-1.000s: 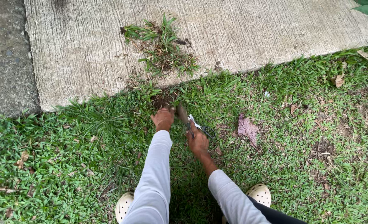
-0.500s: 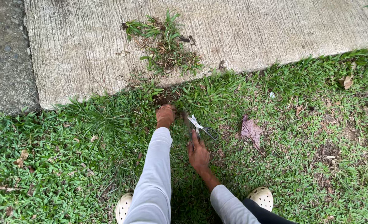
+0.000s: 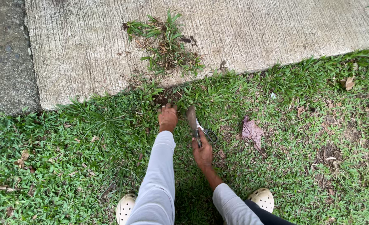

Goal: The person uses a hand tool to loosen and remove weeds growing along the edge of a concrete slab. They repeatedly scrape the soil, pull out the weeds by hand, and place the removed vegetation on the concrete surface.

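Head view, looking down at a lawn edge. Compared with a second ago, the right hand (image 3: pixel 203 151) has drawn back toward the body, to about 6 o'clock of its earlier spot, and the shears (image 3: pixel 194 123) now lie with the closed blade pointing to 12 o'clock, tip in the grass (image 3: pixel 88 137) just short of the slab (image 3: pixel 88 50). The left hand (image 3: pixel 168 118) remains at the slab edge, nearly where it was. Judged from this, the work stays at the same tuft and the tool is being reset rather than carried elsewhere.

Left hand: fingers curled down into the grass at the bare dark patch of soil (image 3: pixel 163 99) at its 12 o'clock; it appears closed on blades or roots there, though the grip itself is hidden by the fingers. Right hand: closed around the shears' handles, knuckles up, with one metal loop showing at the hand's 1 o'clock.

The shears: short, with a dull brownish blade that looks soiled or rusted, blades together, and pale metal near the pivot. They lie just beside the left hand, at its 3 o'clock, not touching it.

Surroundings: a pile of pulled weeds (image 3: pixel 165 43) rests on the slab at 12 o'clock of both hands, well apart from them. A dry brown leaf (image 3: pixel 252 131) lies in the grass at 3 o'clock of the shears. Two pale perforated clogs, left (image 3: pixel 124 207) and right (image 3: pixel 263 198), sit at the bottom edge, either side of the grey sleeves.
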